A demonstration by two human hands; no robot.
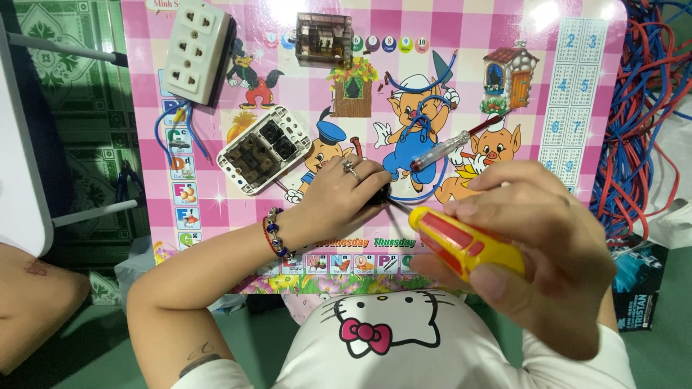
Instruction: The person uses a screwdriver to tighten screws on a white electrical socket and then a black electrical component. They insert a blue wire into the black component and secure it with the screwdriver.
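My right hand (537, 245) grips a screwdriver with a yellow and red handle (465, 245); its shaft points left toward my left hand. My left hand (342, 194), with a ring and a beaded bracelet, pinches a small black part (382, 194) with blue wires (414, 130) running from it. Both hands are over a pink cartoon-printed table (216, 187). A clear-handled tester screwdriver (443, 150) lies just beyond my hands.
An opened white switch housing (263, 150) lies left of my left hand. A white multi-socket outlet (196, 47) and a clear-cased component (323, 39) sit at the far edge. A tangle of red and blue wires (641, 122) lies to the right. Another person's arm (32, 302) is at the left.
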